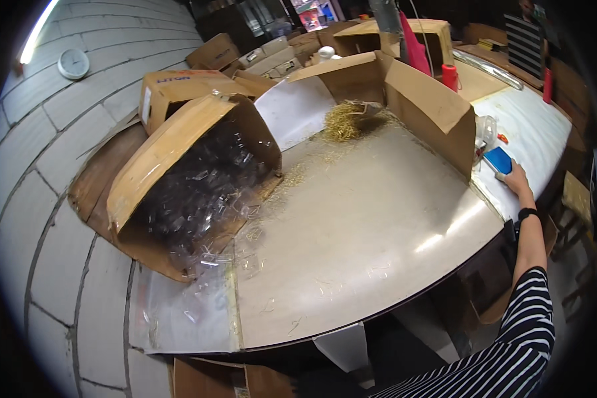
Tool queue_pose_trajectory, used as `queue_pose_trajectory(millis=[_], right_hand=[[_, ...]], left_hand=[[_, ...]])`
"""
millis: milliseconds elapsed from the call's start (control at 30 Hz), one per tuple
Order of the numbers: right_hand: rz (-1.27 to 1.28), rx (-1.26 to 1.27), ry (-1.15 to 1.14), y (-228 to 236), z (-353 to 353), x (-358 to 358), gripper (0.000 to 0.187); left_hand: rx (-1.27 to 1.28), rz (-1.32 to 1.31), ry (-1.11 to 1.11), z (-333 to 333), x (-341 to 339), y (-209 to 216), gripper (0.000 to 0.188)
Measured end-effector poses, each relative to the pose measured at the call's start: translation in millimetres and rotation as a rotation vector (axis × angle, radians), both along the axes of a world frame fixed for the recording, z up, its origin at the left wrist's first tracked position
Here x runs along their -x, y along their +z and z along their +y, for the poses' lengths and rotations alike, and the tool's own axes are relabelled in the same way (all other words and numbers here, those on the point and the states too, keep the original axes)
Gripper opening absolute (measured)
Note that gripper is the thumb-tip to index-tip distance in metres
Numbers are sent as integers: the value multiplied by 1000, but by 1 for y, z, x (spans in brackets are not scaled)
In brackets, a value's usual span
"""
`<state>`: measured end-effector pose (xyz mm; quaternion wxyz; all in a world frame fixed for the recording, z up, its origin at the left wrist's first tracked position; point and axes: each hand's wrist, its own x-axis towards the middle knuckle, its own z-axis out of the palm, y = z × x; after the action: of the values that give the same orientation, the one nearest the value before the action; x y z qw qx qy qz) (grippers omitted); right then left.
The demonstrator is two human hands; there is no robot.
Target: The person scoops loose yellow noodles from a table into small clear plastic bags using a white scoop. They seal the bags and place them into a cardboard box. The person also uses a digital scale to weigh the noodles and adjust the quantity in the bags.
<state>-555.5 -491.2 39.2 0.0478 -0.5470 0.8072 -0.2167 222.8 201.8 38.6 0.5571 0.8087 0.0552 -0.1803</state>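
Head view shows the right hand [516, 178] stretched out to the far right of the metal counter [378, 219], its grip resting on a blue flat object [499, 160] that lies on the white sheet [534, 129] beside a clear plastic container [485, 129]; whether the fingers close around it I cannot tell. No left hand shows. On the counter's left, a tipped cardboard box [172, 152] spills clear plastic pieces [205, 192], while a second open cardboard box [418, 99] farther back has a heap of straw [343, 121] at its mouth, with loose strands scattered between them.
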Motion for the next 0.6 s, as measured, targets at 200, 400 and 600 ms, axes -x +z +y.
queue_pose_trajectory(millis=[200,400,600], right_hand=[[46,93,-59,22,41,-11,92],[-254,342,142,0,168,-90,100],[-197,395,394,17,182,-229,102]], left_hand=[[84,-5,-460,-128,36,53,17],[118,-23,-761,-238,52,65,16],[196,-74,-1075,-365,83,43,15]])
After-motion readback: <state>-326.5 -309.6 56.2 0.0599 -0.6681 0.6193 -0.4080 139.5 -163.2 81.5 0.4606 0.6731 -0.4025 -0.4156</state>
